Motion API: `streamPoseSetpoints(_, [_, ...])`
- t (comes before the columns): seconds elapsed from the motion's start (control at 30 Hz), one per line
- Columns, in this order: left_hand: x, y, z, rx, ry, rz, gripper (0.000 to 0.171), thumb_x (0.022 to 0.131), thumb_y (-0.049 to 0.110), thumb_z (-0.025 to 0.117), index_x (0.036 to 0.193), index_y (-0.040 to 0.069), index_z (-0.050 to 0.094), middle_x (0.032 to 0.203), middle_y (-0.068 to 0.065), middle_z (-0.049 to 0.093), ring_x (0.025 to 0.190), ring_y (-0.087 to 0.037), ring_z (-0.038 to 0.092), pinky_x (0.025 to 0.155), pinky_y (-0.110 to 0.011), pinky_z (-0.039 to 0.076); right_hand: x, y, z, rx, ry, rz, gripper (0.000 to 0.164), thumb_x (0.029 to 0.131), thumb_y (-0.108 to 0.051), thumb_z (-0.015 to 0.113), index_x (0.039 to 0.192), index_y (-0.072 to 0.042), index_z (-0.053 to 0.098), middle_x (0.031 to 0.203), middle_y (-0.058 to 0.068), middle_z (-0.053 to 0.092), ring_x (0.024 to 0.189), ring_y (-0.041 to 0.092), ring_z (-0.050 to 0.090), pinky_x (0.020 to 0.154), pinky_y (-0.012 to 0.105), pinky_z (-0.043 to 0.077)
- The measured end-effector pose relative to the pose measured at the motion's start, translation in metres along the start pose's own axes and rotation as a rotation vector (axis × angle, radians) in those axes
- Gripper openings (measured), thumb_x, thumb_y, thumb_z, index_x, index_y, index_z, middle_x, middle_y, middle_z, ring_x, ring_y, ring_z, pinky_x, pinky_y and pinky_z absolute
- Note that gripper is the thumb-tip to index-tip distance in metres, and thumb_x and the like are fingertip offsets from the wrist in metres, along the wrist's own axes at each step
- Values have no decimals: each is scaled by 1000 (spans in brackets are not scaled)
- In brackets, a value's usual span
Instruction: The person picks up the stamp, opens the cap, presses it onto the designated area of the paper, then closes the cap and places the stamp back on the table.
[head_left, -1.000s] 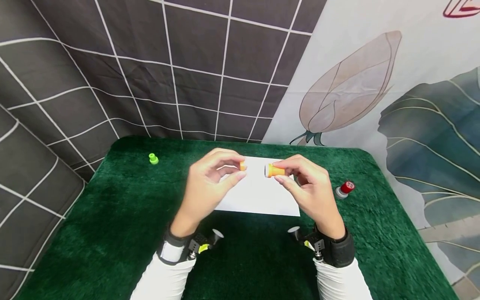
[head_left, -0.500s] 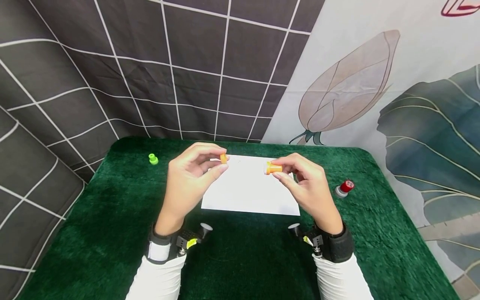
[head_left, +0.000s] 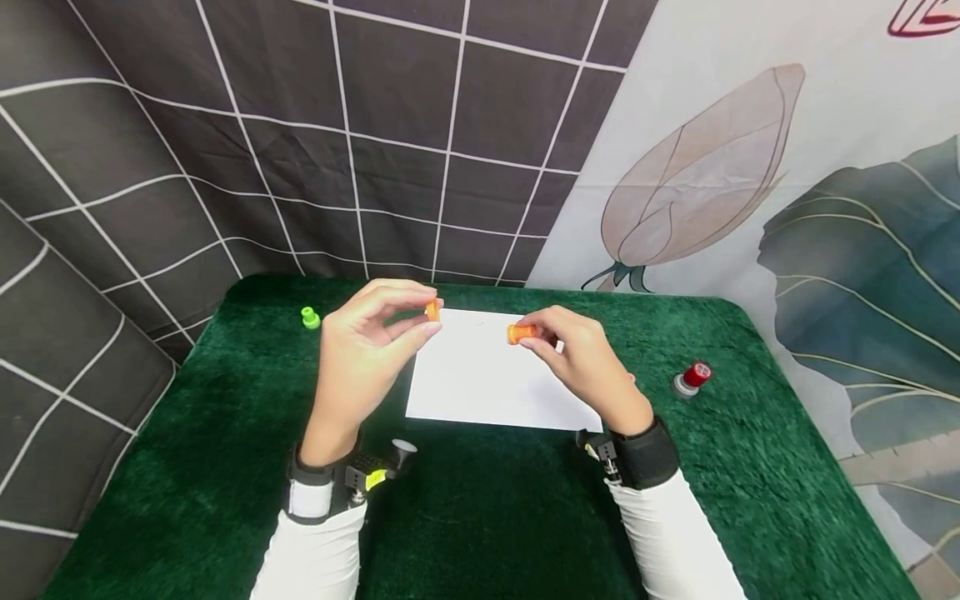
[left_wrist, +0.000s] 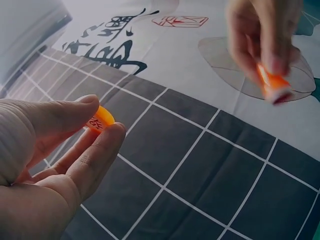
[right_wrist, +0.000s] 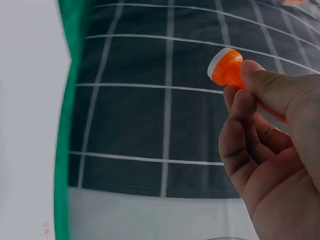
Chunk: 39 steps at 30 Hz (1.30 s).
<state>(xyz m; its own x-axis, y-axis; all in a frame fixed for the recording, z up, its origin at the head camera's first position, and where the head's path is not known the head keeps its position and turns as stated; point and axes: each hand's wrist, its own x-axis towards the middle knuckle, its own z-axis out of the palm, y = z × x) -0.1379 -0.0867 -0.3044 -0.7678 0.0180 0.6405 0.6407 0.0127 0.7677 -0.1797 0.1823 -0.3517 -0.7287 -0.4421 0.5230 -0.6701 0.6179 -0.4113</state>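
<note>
Green-covered table before a gridded curtain. Above a white sheet, the left hand pinches an orange cap near its far left corner; the right hand pinches an orange stamp toward its far edge.

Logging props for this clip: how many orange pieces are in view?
2: the smaller orange piece, pinched in the left grip, and the white-rimmed orange piece, held in the right grip. More could be hidden.
</note>
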Motion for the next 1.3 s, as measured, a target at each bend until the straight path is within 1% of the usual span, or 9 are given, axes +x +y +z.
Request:
streamPoseSetpoints(0.1, [1,-1,-2,10,3,-2,31,73,-9,77,104,-6,71,107,-19,68,96,-24,68,88,-37,57,9,8,11,-11,-72,-13,14,89,-15,70,102,-12,69,90,0,66,71,10,54,54,29,50])
streamPoseSetpoints(0.2, [1,-2,-2,18,-1,-7,31,74,-8,77,104,-6,71,108,-18,67,96,-23,68,87,-35,58,20,14,19,-41,-142,-28,12,89,-15,70,100,-10,69,92,2,68,74,12,57,59,31,54])
streamPoseSetpoints(0.4, [2,-4,-4,31,1,-1,32,74,-7,78,105,-6,70,108,-17,67,96,-22,68,86,-33,58,44,22,32,-118,-277,-39,14,89,-14,70,100,-5,69,90,9,69,76,18,61,65,35,57])
streamPoseSetpoints(0.57, [3,-2,-5,18,1,4,33,73,-9,77,105,-7,70,107,-18,67,96,-23,68,87,-32,58,62,33,43,-145,-386,-42,13,89,-13,69,99,-6,70,91,8,71,80,18,63,71,34,59])
streamPoseSetpoints(0.7, [3,-1,-6,13,2,2,32,73,-10,77,104,-8,70,108,-17,67,96,-23,68,87,-31,58,73,40,55,-178,-472,-18,10,89,-12,69,98,-8,71,91,6,72,82,16,64,73,33,59])
streamPoseSetpoints(0.97, [3,-4,-8,1,4,7,32,74,-10,76,104,-8,70,108,-18,66,96,-24,68,88,-32,58,81,46,78,-278,-609,28,11,89,-12,70,99,-9,71,88,2,70,77,15,59,69,29,56])
streamPoseSetpoints(1.07, [2,-4,-8,-1,7,6,32,73,-11,76,104,-8,70,107,-19,66,96,-24,68,88,-31,58,82,46,85,-304,-643,44,13,88,-13,71,100,-9,70,87,2,69,77,16,59,69,28,55])
streamPoseSetpoints(1.17, [2,-5,-9,-1,8,1,32,73,-11,76,104,-8,70,107,-20,66,96,-24,68,88,-31,58,84,44,89,-311,-671,61,10,89,-12,69,99,-9,69,85,3,68,76,17,59,68,29,54])
streamPoseSetpoints(1.3, [1,-6,-9,5,6,-2,32,73,-10,77,104,-8,69,108,-19,66,96,-23,68,88,-30,58,84,43,92,-319,-701,85,8,91,-4,65,96,-9,68,84,3,65,75,18,58,66,29,53])
